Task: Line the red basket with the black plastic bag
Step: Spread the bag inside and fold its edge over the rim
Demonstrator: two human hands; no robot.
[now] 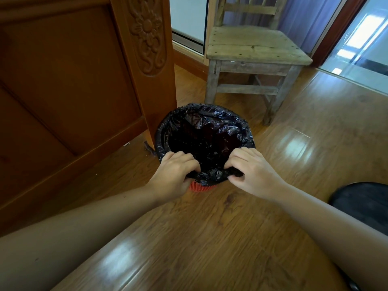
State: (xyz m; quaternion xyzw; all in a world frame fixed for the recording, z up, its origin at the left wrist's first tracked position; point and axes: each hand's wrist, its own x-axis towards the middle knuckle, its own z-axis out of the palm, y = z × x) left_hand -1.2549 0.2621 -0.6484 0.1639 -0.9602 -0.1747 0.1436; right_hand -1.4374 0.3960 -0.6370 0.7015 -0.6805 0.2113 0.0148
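The black plastic bag hangs open inside the red basket, which stands on the wooden floor. The bag's edge is folded over the rim all round, so only a small strip of red mesh shows at the near side. My left hand pinches the bag's near edge at the rim on the left. My right hand grips the same bunched edge a little to the right. Both hands hold the plastic against the near rim.
A carved wooden bed frame stands at the left, its post touching the basket. A small wooden chair sits just behind the basket. A dark round object lies on the floor at the right. A glass door lies beyond.
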